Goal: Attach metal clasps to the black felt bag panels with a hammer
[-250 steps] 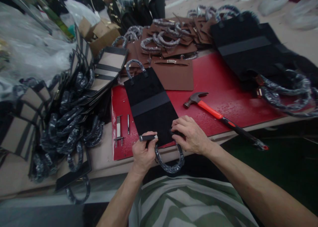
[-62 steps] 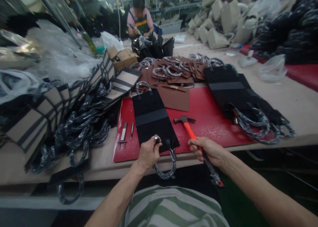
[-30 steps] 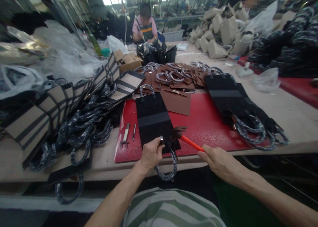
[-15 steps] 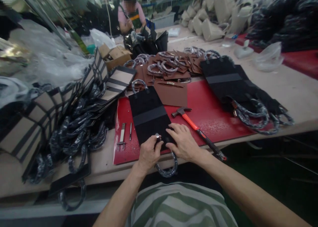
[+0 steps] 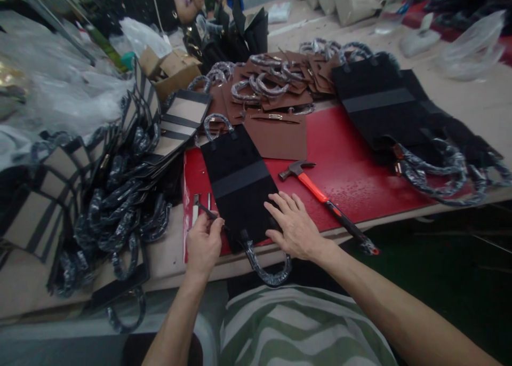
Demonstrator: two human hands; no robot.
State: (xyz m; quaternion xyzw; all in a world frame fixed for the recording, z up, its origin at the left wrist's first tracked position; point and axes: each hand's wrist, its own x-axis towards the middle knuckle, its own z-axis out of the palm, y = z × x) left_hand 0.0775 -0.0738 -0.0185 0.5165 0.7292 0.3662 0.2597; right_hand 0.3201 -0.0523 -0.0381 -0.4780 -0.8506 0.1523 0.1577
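A black bag panel (image 5: 244,190) with a grey band across it lies flat. Plastic-wrapped loop handles are at both ends; the near handle (image 5: 272,275) hangs over the table's front edge. My right hand (image 5: 294,224) rests with spread fingers on the panel's right edge. Beside its left edge, my left hand (image 5: 205,243) pinches a thin dark strip (image 5: 206,210); whether it joins the panel I cannot tell. Partly hidden behind that hand are a flat metal tool (image 5: 196,208) and a slim rod (image 5: 208,200). A claw hammer (image 5: 314,187) with an orange and black handle lies right of the panel.
Under the work lies a red board (image 5: 344,142). Stacked panels with wrapped handles (image 5: 120,206) crowd the left. Brown pieces (image 5: 276,136) pile up behind, near a cardboard box (image 5: 176,72). More black panels (image 5: 380,104) lie right. Across the table is a person (image 5: 186,3).
My left hand has moved left from the near handle's base to beside the panel, now pinching a dark strip. My right hand stays on the panel. The view has tipped downward.
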